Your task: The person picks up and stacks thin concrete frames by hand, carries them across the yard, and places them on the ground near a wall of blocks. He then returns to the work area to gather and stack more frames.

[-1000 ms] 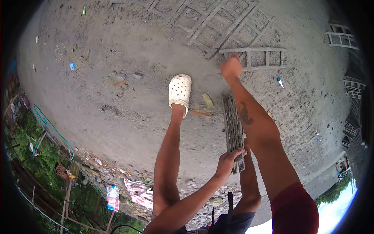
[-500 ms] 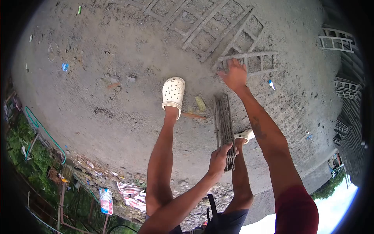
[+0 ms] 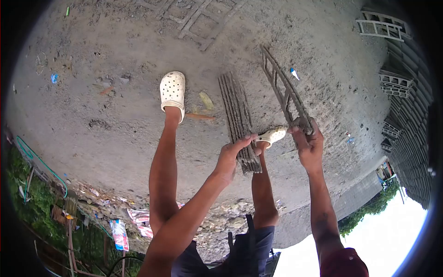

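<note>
Ladder-shaped frame point(image 3: 286, 94), grey, gritty, thin-railed (tilted up off the dirt), gripped fully closed in right hand point(image 3: 308, 147); left hand point(image 3: 229, 157) wraps around stacked frames point(image 3: 237, 117).

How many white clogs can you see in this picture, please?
2. One clog is on the foot at left on the sandy ground; the other clog shows beside the stack of frames held by the left hand.

- Grey, dusty ground point(image 3: 106, 129) lay in bright daylight.
- Ladder-like frames point(image 3: 198, 16) lay flat on it at the far side.
- Stacked grey lattice pieces point(image 3: 392, 83) lined the right edge.
- A strip of rubble point(image 3: 221, 217) bordered the near side, with printed wrappers point(image 3: 119, 233) among it.
- A green hose point(image 3: 41, 161) curved through greenery point(image 3: 27, 198) at left.
- Overexposed sky point(image 3: 392, 231) showed at lower right.
</note>
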Demonstrator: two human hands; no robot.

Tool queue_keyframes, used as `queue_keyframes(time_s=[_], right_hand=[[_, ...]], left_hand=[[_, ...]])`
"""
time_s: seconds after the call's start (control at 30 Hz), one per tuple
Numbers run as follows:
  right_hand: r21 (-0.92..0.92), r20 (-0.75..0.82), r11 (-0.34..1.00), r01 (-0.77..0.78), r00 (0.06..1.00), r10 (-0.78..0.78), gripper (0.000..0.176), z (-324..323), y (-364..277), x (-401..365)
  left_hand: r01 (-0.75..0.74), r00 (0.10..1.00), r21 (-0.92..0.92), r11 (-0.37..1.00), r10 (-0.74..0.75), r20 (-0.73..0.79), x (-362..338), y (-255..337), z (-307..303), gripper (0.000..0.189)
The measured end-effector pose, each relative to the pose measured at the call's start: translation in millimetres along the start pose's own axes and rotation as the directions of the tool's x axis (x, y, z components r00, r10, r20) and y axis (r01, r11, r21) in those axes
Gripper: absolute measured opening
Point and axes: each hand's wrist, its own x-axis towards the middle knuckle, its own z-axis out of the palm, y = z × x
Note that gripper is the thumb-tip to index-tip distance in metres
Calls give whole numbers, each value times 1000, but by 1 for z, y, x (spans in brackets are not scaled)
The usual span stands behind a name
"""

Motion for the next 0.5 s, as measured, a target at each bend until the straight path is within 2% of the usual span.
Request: queue_keyframes(time_s=[0.03, 0.07, 0.13, 0.17, 0.23, 0.33, 0.37, 0.47, 0.5], right_hand=[[25, -10, 999, -26, 1000, 26, 12, 9, -2, -13], [-62, 52, 997, 40, 998, -36, 13, 15, -7, -21], [-35, 166, 993, 117, 980, -109, 24, 35, -1, -31], [-9, 194, 987, 163, 968, -158, 29, 45, 5, -36], [-49, 215, 988, 149, 967, -135, 35, 57, 10, -46], [-182, 256, 957, 225, 951, -174, 43, 48, -3, -44], [-235, 279, 935, 265, 940, -196, 46, 42, -14, -42], [-488, 537, 736, 470, 826, -171, 50, 20, -49, -19], [-490, 640, 691, 532, 757, -128, 51, 16, -58, -7]], left_hand=[[23, 1000, -21, 1000, -23, -11, 1, 2, -1, 47], [44, 999, -43, 998, -45, -25, 0, 6, 0, 48], [73, 997, -36, 997, -74, -17, 2, 7, -2, 52], [76, 993, -56, 995, -81, -83, 1, 10, 6, 52], [81, 972, -100, 992, -101, -214, -6, 14, 22, 53], [30, 998, -240, 970, -42, -42, -1, 6, 17, 51], [41, 997, -242, 969, -55, -52, -1, 3, 15, 49], [47, 995, -239, 970, -66, -72, -1, 9, 9, 43], [60, 995, -230, 971, -78, -69, -3, 14, 9, 41]])
